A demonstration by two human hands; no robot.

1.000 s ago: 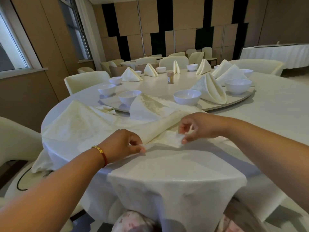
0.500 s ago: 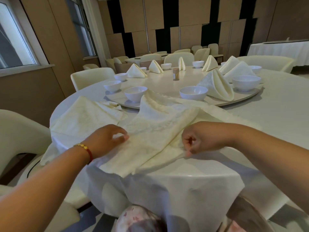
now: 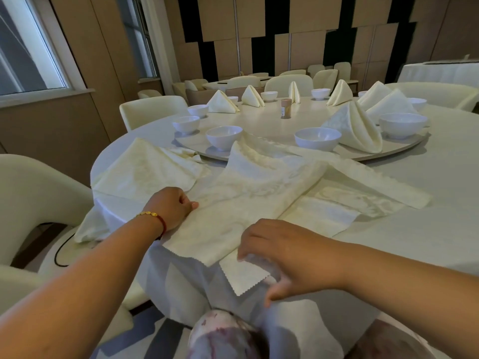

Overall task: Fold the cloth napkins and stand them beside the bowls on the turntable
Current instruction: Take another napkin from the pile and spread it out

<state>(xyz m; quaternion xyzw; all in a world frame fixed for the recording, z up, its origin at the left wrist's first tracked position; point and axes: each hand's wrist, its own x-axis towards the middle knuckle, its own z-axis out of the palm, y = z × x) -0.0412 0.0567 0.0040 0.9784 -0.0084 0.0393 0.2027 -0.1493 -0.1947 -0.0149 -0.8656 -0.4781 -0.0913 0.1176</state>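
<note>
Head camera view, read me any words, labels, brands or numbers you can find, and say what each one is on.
No text can be read anywhere.
The small brown container at the turntable's centre may carry a label, but it is too small and blurred to read.
The napkins, bowls and tablecloth show no writing.

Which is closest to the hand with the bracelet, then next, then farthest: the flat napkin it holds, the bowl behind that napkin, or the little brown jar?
1. Flat napkin, gripped by the left hand.
2. Bowl, turntable's near edge.
3. Brown jar, turntable's middle.

Bare forearms, gold-beaded bracelet on red cord at left wrist, floral-patterned clothing at the knees
</note>
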